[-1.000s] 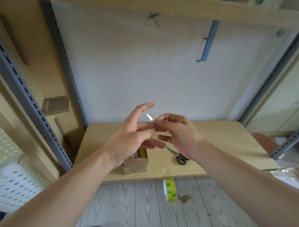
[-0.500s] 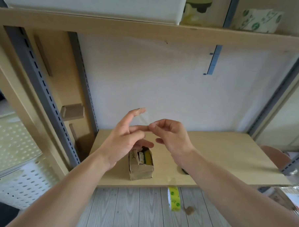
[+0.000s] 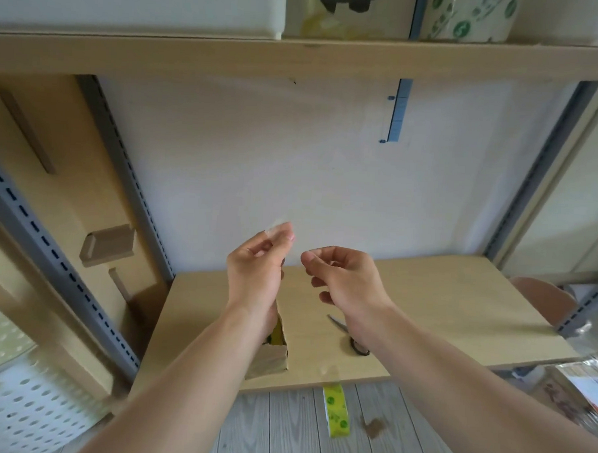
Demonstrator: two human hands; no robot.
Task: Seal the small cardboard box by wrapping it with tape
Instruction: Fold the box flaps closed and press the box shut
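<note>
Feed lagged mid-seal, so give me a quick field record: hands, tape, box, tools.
left hand: raised, pinches a clear tape piece at its fingertips
right hand: beside it, apart, fingers curled, nothing seen in it
cardboard box: on the table, top open, partly behind the left forearm
scissors: on the table, right of the box
tape roll: below the table's front edge

The box [image 3: 269, 360] sits on the worktop [image 3: 441, 301] near its front edge, under the left hand [image 3: 258, 269]. Scissors [image 3: 349, 334] lie right of it, under the right hand [image 3: 346, 279]. A strip [image 3: 276, 225] is between the left fingertips. A roll [image 3: 337, 411] is below the front edge. A shelf [image 3: 298, 58] runs overhead.
</note>
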